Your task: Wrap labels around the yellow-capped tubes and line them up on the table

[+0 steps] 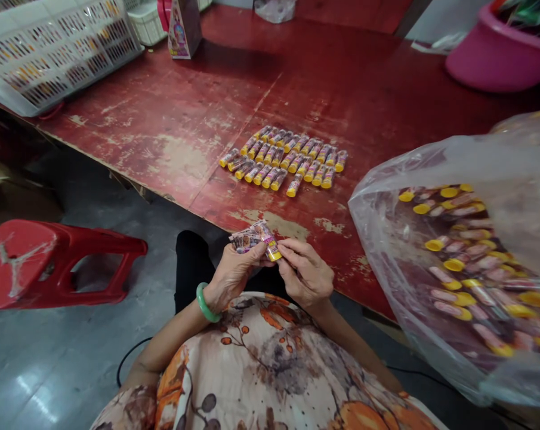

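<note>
Only illegible small print on the held yellow-capped tube [270, 243] and the upright carton [179, 33].

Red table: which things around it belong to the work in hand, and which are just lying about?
Likely in use:
printed strips in left hand
yellow-ended tube at right hand
tube rows
bag of tubes

Seemingly lying about:
red stool
pink tub
printed carton
</note>
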The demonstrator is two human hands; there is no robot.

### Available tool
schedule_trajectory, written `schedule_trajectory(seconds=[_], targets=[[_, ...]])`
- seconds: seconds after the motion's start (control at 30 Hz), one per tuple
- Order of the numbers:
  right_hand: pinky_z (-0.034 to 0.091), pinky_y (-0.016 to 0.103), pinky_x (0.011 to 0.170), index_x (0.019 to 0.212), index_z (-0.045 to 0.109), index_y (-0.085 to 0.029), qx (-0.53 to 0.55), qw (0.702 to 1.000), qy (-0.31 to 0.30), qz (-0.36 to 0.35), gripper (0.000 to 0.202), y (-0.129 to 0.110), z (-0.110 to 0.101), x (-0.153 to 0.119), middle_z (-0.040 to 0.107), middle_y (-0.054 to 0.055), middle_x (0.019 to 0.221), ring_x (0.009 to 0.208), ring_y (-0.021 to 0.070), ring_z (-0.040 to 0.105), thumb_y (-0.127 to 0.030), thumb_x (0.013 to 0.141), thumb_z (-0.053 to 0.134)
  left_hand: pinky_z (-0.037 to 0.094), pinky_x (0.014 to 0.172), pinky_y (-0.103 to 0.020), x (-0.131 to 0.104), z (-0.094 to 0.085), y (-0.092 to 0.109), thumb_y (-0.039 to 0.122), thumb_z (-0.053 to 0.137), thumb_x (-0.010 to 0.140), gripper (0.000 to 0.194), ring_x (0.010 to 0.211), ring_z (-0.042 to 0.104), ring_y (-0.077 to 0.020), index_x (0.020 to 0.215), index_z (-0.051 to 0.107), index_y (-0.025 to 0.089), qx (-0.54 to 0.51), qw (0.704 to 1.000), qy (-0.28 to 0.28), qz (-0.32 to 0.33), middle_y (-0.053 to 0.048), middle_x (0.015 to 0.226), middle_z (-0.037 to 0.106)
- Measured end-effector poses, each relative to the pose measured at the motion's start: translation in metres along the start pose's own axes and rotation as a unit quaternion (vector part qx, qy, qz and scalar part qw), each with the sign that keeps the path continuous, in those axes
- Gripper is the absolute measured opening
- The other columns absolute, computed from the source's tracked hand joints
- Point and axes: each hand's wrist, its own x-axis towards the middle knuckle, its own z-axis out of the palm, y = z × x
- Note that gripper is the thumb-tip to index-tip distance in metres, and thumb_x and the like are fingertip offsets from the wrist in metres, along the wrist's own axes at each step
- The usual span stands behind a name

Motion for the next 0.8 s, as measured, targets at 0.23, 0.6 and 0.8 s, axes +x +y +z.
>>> schedule_trajectory(seconds=[0.23, 0.6, 0.8], targets=[[0.06, 0.032, 0.069, 0.114, 0.065, -0.027, 0.0, 1.0, 0.016, -0.012, 0.039, 0.0003, -0.0008, -0.0011, 0.069, 0.008, 0.103, 0.085, 0.02, 0.069, -0.006, 0.082, 0.06, 0.056, 0.063, -0.025, -0.0031, 0.0049, 0.0011, 0.032, 0.087, 0.057, 0.034, 0.061, 0.066, -0.0134, 0.081, 0.071, 0.013, 0.0, 1.0, 0.012, -0.025, -0.003, 0.076, 0.072], [0.059, 0.034, 0.071, 0.108, 0.066, -0.026, -0.03, 0.999, 0.008, 0.015, 0.031, -0.0001, -0.0011, 0.0003, 0.07, 0.006, 0.097, 0.083, 0.0198, 0.068, -0.009, 0.083, 0.06, 0.057, 0.066, -0.024, -0.003, 0.0025, 0.003, 0.03, 0.079, 0.07, 0.024, 0.065, 0.067, -0.0129, 0.086, 0.071, 0.014, 0.015, 0.999, -0.031, -0.019, -0.004, 0.079, 0.072], [0.057, 0.033, 0.074, 0.106, 0.065, -0.022, 0.022, 0.999, -0.031, 0.033, 0.029, 0.0013, -0.0076, 0.0033, 0.068, 0.008, 0.102, 0.086, 0.0204, 0.067, -0.009, 0.081, 0.059, 0.056, 0.067, -0.026, -0.0025, 0.0009, 0.0025, 0.034, 0.08, 0.068, 0.028, 0.066, 0.067, -0.0143, 0.086, 0.072, 0.013, 0.038, 0.999, -0.028, -0.021, -0.005, 0.082, 0.072]])
